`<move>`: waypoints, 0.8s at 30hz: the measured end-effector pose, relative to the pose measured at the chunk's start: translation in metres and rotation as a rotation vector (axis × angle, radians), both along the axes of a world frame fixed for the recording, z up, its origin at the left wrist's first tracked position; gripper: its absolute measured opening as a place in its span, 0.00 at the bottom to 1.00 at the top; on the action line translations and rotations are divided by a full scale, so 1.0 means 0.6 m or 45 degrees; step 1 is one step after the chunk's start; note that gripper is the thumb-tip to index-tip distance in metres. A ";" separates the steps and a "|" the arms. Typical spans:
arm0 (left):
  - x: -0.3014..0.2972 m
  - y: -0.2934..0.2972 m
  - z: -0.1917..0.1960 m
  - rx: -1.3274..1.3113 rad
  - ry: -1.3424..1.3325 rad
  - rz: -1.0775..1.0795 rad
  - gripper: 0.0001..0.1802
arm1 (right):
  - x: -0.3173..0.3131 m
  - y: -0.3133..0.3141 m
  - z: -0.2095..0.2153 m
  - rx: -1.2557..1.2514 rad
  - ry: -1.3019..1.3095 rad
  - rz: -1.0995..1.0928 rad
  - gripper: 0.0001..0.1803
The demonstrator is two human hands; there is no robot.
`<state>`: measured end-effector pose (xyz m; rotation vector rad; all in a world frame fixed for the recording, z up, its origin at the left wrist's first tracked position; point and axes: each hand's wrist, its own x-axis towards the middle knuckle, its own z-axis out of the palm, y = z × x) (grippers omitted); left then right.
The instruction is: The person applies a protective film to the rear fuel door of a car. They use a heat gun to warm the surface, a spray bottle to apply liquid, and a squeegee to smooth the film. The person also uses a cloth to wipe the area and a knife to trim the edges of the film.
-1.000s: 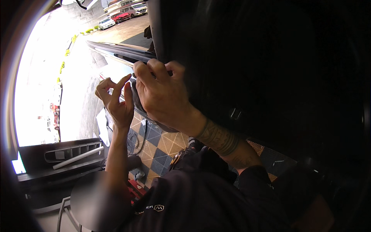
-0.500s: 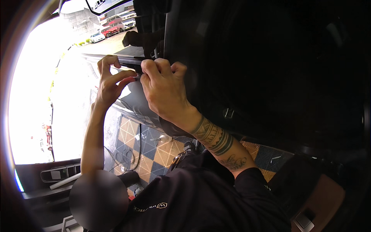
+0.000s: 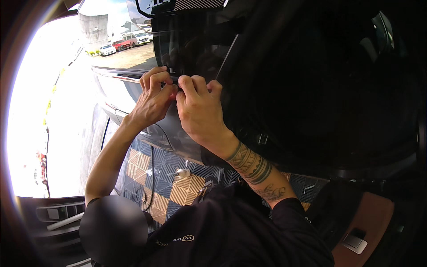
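Observation:
Both hands are up against a grey car door (image 3: 178, 135), at the base of its dark window (image 3: 195, 51). A black window trim strip (image 3: 175, 80) runs along this edge and shows in the small gap between them. My left hand (image 3: 153, 100) has its fingers curled over the strip, thumb and fingertips drawn together. Close beside it, my right hand (image 3: 200, 109) hooks bent fingers over the same edge, knuckles up. Its fingertips are hidden behind the knuckles. The two hands nearly touch.
A white bottle (image 3: 182, 172) lies on the blue and tan floor tiles (image 3: 140, 160) below, near a looped cable (image 3: 144, 196). A brown panel with a switch (image 3: 354, 240) is at the lower right. Parked cars (image 3: 122, 44) stand outside, beyond the door.
My left hand has moved right along the door edge, closing up to the right hand, and its fingers are more curled. My right hand has shifted slightly right and down. The view has also shifted.

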<state>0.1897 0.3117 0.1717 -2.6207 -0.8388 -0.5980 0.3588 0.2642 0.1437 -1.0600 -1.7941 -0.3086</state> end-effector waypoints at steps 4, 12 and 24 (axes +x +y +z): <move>-0.005 -0.015 -0.016 -0.106 -0.180 0.083 0.15 | -0.011 0.004 0.006 -0.092 -0.085 -0.045 0.07; -0.027 0.009 0.005 0.022 -0.083 -0.070 0.15 | -0.009 0.004 0.008 -0.086 -0.201 -0.041 0.07; -0.010 -0.014 -0.022 -0.017 -0.104 -0.018 0.10 | 0.011 0.005 0.030 -0.242 -0.111 0.197 0.05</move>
